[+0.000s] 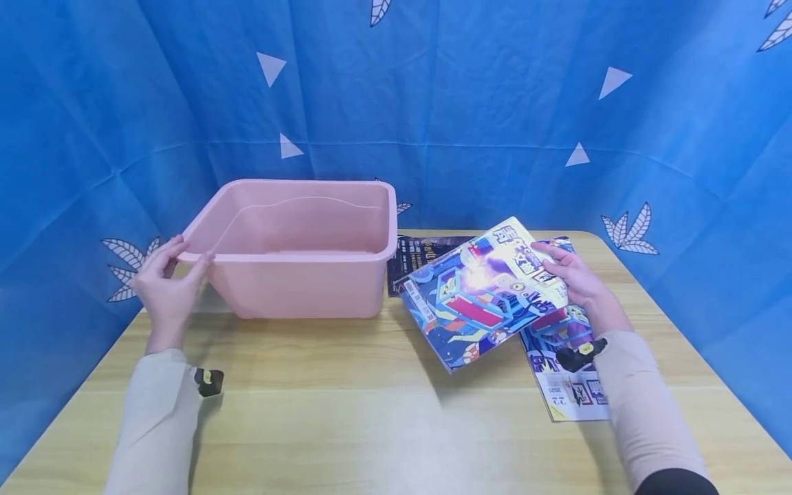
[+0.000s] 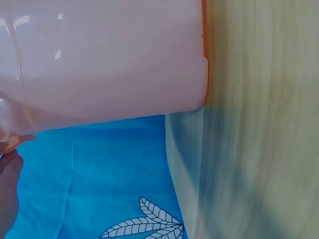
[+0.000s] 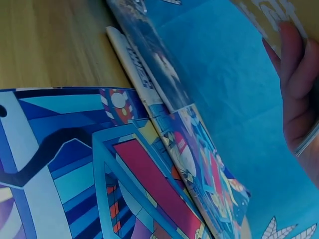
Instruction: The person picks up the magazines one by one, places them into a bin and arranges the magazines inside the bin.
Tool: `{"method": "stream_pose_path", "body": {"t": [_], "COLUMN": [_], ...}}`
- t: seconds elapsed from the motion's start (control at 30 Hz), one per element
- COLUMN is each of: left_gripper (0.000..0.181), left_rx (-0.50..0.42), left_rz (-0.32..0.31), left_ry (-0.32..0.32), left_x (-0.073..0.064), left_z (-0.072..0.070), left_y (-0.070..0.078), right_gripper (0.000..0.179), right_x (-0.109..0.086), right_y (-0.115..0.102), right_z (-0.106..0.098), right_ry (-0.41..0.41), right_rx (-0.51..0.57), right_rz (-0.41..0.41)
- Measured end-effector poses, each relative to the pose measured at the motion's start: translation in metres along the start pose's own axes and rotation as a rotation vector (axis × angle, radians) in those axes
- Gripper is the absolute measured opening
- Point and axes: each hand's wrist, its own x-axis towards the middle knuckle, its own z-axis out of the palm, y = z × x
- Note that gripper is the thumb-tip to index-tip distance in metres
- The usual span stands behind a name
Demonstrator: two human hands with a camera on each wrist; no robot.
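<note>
At the left of the head view stands a pink plastic bin [image 1: 303, 289], its inside visible through the wide top. My left hand [image 1: 166, 295] grips the rim at the bin's near left corner; in the left wrist view the bin's wall [image 2: 109, 59] hides most of that grip. My right hand [image 1: 581, 285] holds a colourful magazine [image 1: 476, 302] by its right edge, tilted and raised off the table. Below it lies another magazine [image 1: 563, 402] with similar artwork, partly covered by the held one and my right forearm.
A dark-covered magazine [image 1: 411, 265] lies between the bin and the held magazine, partly hidden. The wooden table [image 1: 346, 412] runs back to a blue patterned curtain [image 1: 470, 82], which also encloses both sides.
</note>
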Motion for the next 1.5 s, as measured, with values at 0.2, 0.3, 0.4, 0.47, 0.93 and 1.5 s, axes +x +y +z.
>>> {"method": "stream_pose_path", "body": {"t": [0.2, 0.3, 0.4, 0.47, 0.93, 1.5], "left_gripper": [0.037, 0.036, 0.036, 0.035, 0.036, 0.034], "left_rx": [-0.05, -0.057, -0.083, -0.098, -0.128, -0.154], "left_rz": [-0.041, -0.038, -0.05, -0.072, -0.169, -0.108], "left_ry": [0.019, 0.039, 0.061, 0.068, 0.072, 0.072], "left_x": [0.0, -0.001, -0.001, -0.001, -0.003, -0.01], "left_z": [0.001, 0.001, 0.003, 0.004, 0.005, 0.011], "left_y": [-0.004, -0.005, -0.003, -0.002, 0.002, 0.007], "right_gripper": [0.039, 0.038, 0.038, 0.038, 0.037, 0.048], "right_x": [-0.005, -0.007, -0.008, -0.009, -0.004, 0.011], "right_y": [-0.003, -0.005, -0.006, -0.007, -0.012, -0.024], "right_z": [-0.004, -0.005, -0.007, -0.008, 0.0, 0.036], "right_ry": [0.098, 0.121, 0.134, 0.135, 0.292, 0.403], "right_rx": [0.085, 0.125, 0.166, 0.213, 0.44, 0.563], "right_rz": [-0.083, -0.127, -0.176, -0.21, -0.299, -0.269]}}
